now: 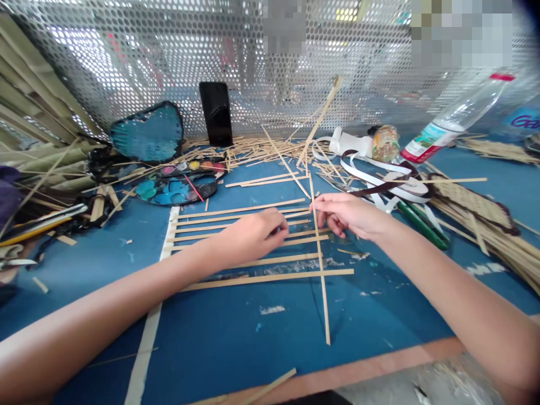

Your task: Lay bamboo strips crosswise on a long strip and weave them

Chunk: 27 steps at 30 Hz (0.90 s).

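Observation:
My right hand pinches a thin bamboo strip between thumb and forefinger near its upper part; its other fingers curl beneath. That strip runs crosswise over several parallel bamboo strips laid side by side on the blue tabletop. A band of white tape holds down their left ends. Over the middle of these strips rests my left hand, fingers curled inward; whatever its fingertips hold, if anything, is hidden.
Loose bamboo strips lie piled at the back beside a black phone. A paint palette is on the left. Ribbons, a plastic bottle and a woven piece are on the right. Perforated metal stands behind.

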Tool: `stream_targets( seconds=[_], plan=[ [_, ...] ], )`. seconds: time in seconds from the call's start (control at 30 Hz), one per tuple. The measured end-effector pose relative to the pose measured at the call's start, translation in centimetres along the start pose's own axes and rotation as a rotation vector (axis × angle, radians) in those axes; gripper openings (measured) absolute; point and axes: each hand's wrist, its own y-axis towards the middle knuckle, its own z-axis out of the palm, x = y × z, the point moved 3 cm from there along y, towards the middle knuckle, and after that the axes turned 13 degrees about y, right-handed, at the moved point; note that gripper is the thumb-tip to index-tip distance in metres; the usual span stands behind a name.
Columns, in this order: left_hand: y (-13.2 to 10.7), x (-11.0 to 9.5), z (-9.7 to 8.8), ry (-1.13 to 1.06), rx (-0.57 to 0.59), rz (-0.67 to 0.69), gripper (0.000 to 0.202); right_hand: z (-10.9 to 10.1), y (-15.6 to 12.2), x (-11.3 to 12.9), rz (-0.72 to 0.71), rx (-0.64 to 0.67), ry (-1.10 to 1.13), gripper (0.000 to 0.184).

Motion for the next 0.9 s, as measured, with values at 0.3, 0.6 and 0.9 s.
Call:
stream_targets(
  seconds=[0.3,0.6,0.9],
  plan=[
    [0.4,1.8,0.4,0.418,0.114,-0.044,0.025,-0.6,0.1,0.2,0.033,0.028,-0.016,0.014],
    [0.7,2.0,0.6,0.237,0.062,-0.071,0.022,0.2,0.1,0.1,0.027,0.026,-0.038,0.016],
    [0.7,2.6,0.7,0.108,-0.055,-0.075,0.010,-0.7,0.4,0.2,0.017,0.026,-0.078,0.022]
  ],
)
